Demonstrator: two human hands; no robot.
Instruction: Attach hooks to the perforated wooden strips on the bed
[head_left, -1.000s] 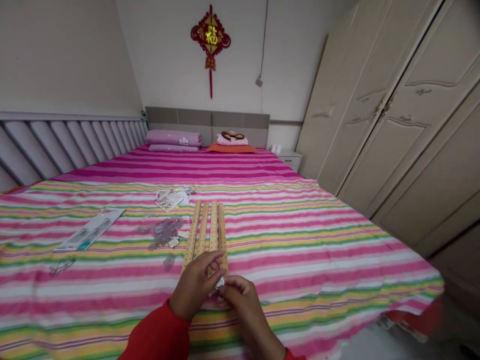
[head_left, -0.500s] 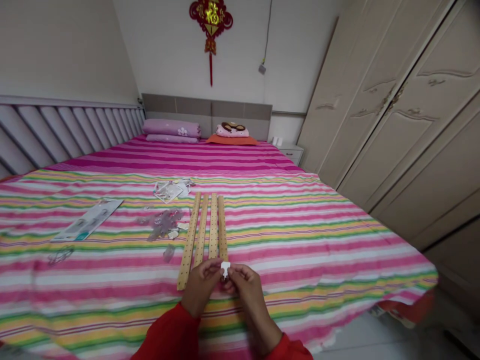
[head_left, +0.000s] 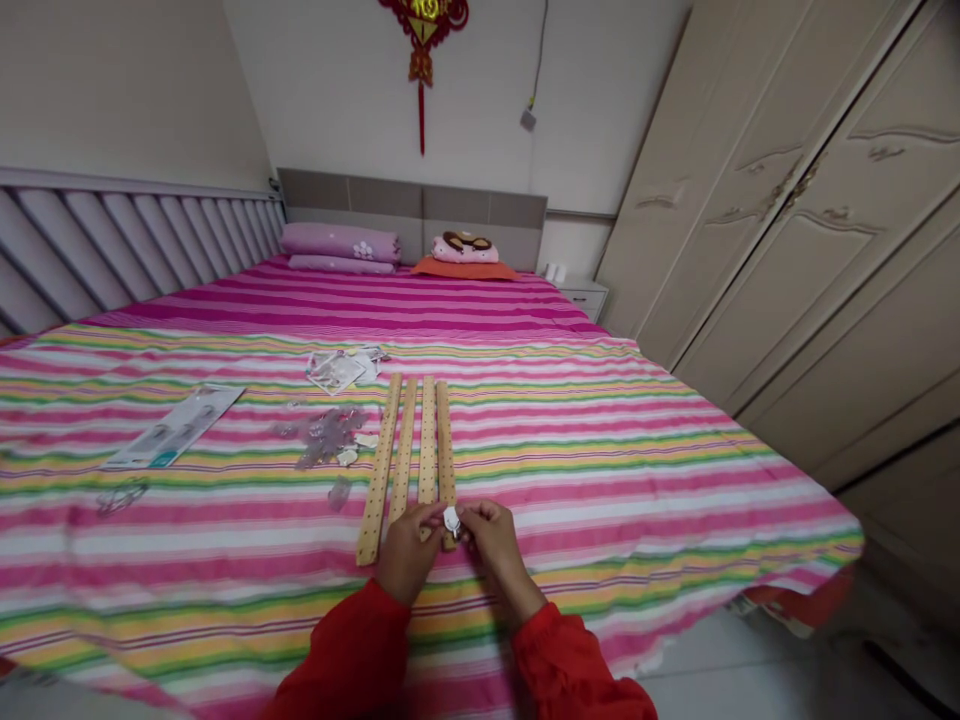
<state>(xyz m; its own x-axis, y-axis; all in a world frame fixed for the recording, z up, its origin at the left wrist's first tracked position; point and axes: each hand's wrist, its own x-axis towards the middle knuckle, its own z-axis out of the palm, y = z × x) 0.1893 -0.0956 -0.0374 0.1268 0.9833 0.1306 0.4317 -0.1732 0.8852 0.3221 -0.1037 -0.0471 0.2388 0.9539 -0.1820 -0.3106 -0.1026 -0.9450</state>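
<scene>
Between my two hands is a small white hook, a flat white piece with a thin metallic part at its lower edge. My left hand pinches its left side with thumb and fingertips. Fingers of my right hand are closed on its right side. The hook is held over the near end of the rightmost perforated wooden strip; whether it touches the wood I cannot tell. Several such strips lie side by side, the leftmost strip reaching nearest to me.
Left of the strips lie a heap of clear plastic pieces, small white pieces and plastic packets. A blister card and thin wire loops lie farther left. Everything rests on a striped bed sheet; a wardrobe stands at right.
My hands have moved slightly up and away with the white hook, which has been turned a little. The view has tilted downward slightly. The strips and loose pieces lie as before.
</scene>
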